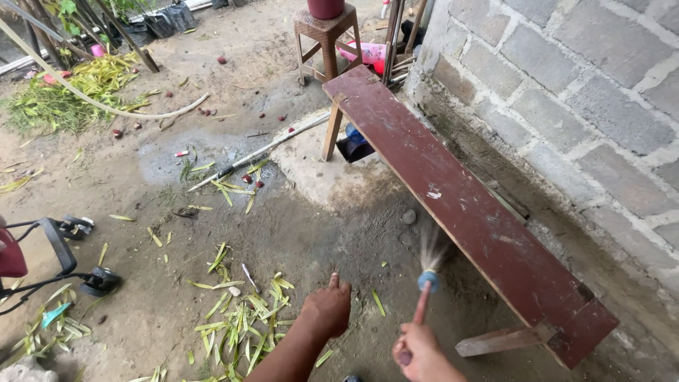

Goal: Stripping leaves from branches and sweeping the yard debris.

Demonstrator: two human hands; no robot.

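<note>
My right hand (419,354) grips the pinkish handle of a small hand broom (426,281) with a blue collar; its pale bristles are blurred just in front of the edge of a long dark red wooden bench (453,191). My left hand (329,308) hovers over the dirt ground with the fingers curled and the thumb out, holding nothing. Just left of it lies a heap of cut green leaf strips (237,322).
The bench runs along a grey block wall (587,92). A wooden stool (327,39) with a maroon pot stands at its far end. A thin stick (262,150) and a hose (106,106) lie on the ground. A small wheeled toy (53,258) sits at the left.
</note>
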